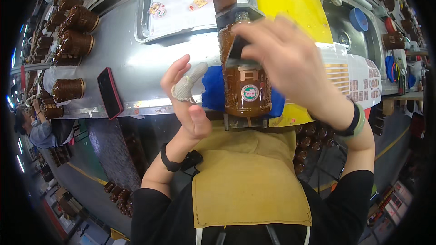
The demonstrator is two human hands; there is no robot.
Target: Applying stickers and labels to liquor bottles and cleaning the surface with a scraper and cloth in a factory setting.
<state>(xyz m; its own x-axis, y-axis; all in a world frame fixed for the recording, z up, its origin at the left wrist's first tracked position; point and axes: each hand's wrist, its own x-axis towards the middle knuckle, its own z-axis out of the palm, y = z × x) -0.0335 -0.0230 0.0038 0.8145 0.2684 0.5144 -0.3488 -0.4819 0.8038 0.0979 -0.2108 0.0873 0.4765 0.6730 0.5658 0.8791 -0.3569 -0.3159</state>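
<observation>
A glossy brown jar-like bottle (249, 75) lies on a stand in front of me, its neck pointing away, over a blue cloth (212, 89). Raised gold lettering and a round green-and-white label (250, 93) show on its near part. My right hand (290, 59), blurred by motion, reaches over the bottle's upper part and pinches a dark flat piece (237, 49) against its side. To the left of the bottle, my left hand (185, 109) is held up with its fingers apart and nothing in them. Whitish fabric covers (193, 84) wrap some of its fingers.
A metal tray (143, 18) with stickers on white paper stands behind. A red-edged phone (110, 93) lies on the steel bench at left, near several brown bottles (75, 43). A yellow sheet (293, 4), a sticker sheet (364, 84) and a sink with a blue bowl (359, 19) are to the right.
</observation>
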